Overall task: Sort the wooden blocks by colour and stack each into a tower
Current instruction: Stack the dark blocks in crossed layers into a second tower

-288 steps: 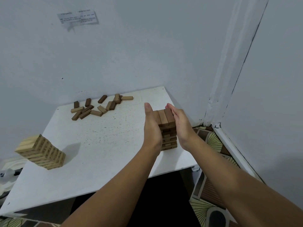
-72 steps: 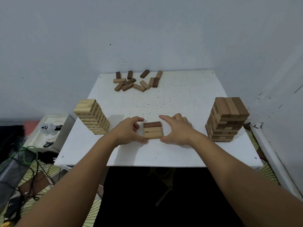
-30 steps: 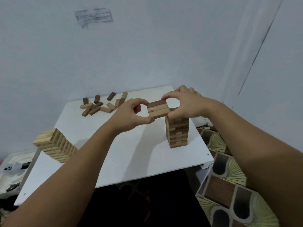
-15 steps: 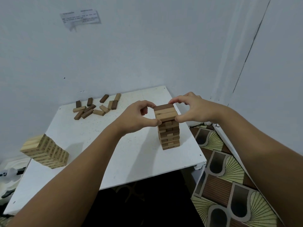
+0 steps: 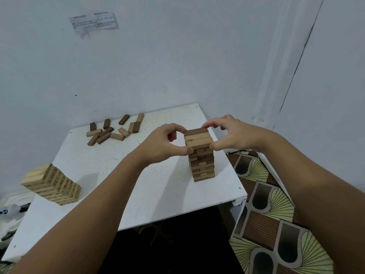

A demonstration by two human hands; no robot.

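A brown block tower (image 5: 202,165) stands near the right edge of the white table (image 5: 122,186). On its top sits a row of three blocks (image 5: 198,138), one dark and two lighter. My left hand (image 5: 164,145) pinches that row at its left end with thumb and forefinger. My right hand (image 5: 229,135) pinches it at the right end. A pale wood tower (image 5: 52,184) stands at the table's left edge. Several loose brown blocks (image 5: 112,130) lie scattered at the back of the table.
The table stands in a corner, with a wall behind it and another to the right. A patterned floor (image 5: 276,224) shows to the right of the table. A white object (image 5: 11,210) sits low at the far left. A paper note (image 5: 93,21) hangs on the wall.
Both hands carried the row of three blocks from the table's front up and right, then lowered it onto the brown tower's top, where it now rests level.
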